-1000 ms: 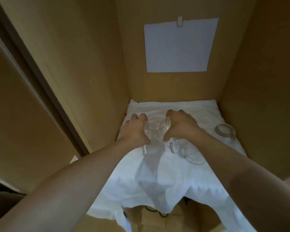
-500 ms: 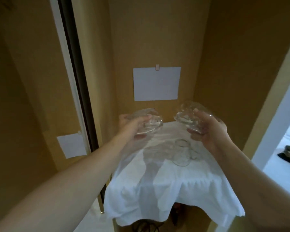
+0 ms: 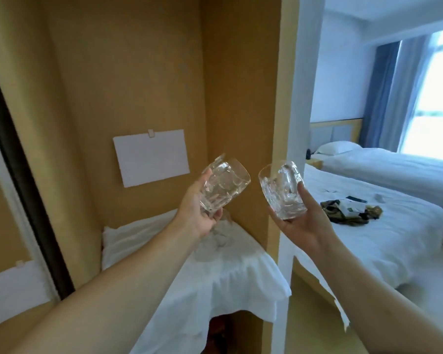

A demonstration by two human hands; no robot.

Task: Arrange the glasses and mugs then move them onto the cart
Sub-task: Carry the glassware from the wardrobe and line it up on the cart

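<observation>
behind us now lies the white cloth-draped shelf, since we've lifted two clear faceted glass tumblers, left hand gripping one, right hand the other, mid-frame, cart-bound.

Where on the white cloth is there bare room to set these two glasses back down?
The cloth is bare along its front, by the draped edge, and at the left against the wall. It is crowded at the back right corner, where glassware stands below the left hand.

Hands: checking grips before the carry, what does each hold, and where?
Left hand grips a glass near its base; right hand another glass likewise.
</observation>
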